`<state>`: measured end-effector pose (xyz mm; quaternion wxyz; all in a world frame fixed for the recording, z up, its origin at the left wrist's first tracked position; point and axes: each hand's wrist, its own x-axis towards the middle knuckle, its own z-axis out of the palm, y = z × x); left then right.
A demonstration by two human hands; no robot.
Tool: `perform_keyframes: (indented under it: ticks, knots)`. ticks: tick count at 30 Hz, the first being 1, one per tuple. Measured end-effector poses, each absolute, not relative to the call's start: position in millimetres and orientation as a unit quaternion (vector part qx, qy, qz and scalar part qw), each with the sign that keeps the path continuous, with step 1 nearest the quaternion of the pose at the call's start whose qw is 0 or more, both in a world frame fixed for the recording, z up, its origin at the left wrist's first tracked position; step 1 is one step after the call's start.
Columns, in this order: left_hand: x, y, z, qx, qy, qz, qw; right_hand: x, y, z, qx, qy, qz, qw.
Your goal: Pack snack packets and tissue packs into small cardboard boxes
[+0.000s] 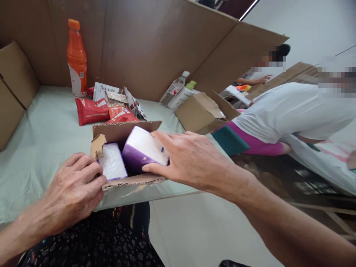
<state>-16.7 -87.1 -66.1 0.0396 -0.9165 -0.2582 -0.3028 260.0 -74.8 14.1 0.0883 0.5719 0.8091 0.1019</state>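
Observation:
An open cardboard box stands at the table's front edge. Inside it on the left lies a white-and-purple tissue pack. A second tissue pack sits tilted in the right part of the box, its upper end above the rim. My right hand grips this tilted pack at its right end, thumb on the near side and fingers over the far side. My left hand is closed on the box's left front corner, by a folded cardboard flap; its fingertips are partly hidden.
Behind the box lie red snack packets and other pouches. An orange bottle stands by the cardboard wall. A clear bottle, a white bottle with a green cap and another box are at right. Two people sit farther right.

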Motion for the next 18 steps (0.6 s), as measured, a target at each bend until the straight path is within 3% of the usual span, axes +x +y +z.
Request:
perform_keyframes:
  ticks: [5,18]
  knots:
    - [-19,-87,-66,-0.921,-0.244,-0.303,0.029,257,-70,15,0.561,0.810,0.059,0.160]
    - [-19,-88,-67,-0.920,-0.240,-0.309,0.030,228,-46,13,0.487,0.841,0.004,0.234]
